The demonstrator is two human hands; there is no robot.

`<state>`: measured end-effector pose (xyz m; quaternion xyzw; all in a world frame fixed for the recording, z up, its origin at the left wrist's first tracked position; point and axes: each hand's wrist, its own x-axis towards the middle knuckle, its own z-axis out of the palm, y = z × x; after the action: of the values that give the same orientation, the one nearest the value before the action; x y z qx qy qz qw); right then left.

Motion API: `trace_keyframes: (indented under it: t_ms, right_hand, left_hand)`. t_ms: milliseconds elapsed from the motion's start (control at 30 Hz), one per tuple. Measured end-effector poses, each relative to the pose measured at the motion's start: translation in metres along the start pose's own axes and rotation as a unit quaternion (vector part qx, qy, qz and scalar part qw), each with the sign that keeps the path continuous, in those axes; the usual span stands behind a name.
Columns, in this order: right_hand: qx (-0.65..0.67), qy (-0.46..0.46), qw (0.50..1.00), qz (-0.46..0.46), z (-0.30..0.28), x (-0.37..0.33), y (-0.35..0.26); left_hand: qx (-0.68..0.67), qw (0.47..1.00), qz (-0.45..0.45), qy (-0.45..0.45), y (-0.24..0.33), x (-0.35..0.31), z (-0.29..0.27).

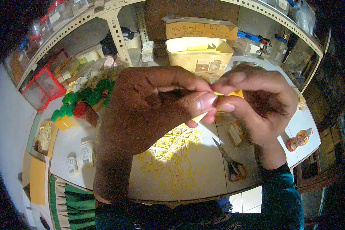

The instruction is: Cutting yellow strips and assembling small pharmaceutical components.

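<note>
Both my hands meet in front of me over a white tabletop. My left hand (153,103) and my right hand (264,97) pinch a small yellow-and-white piece of folded paper (199,117) between thumbs and fingertips. Much of the paper is hidden by the fingers, and its exact shape cannot be made out. Below the hands lies a loose heap of thin yellow and white paper strips (176,147), scattered toward the near edge. Scissors (236,170) with dark orange-brown handles rest to the right of the strips, blades pointing away from me.
A cream plastic bin (199,61) stands at the back, before a cardboard box (201,30). Green round lids (94,96) and a red-framed case (46,86) crowd the left. Small white packs (86,153) lie nearer. An orange bottle (299,140) is at right; a metal shelf (117,38) arches overhead.
</note>
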<state>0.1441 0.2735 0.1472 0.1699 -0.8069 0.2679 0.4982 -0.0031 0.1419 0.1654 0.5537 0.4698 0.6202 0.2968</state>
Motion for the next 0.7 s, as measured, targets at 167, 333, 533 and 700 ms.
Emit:
trace_keyframes:
  t_ms: [167, 333, 533, 700]
  right_hand:
    - [0.029, 0.052, 0.998, 0.004, 0.001, 0.002, 0.007]
    - [0.320, 0.168, 0.913, 0.191, 0.007, 0.003, 0.004]
    - [0.366, 0.111, 0.901, 0.205, 0.010, 0.003, 0.003]
    - [0.330, 0.120, 0.911, 0.214, 0.009, 0.001, 0.004]
  left_hand:
    - [-0.016, 0.997, -0.028, -0.066, -0.001, 0.002, -0.001]
    - [-0.024, 1.000, 0.012, -0.013, 0.000, 0.001, 0.001]
    - [0.038, 0.994, 0.095, 0.048, 0.000, -0.001, 0.006]
    - [0.094, 0.987, 0.107, 0.078, 0.000, -0.002, 0.005]
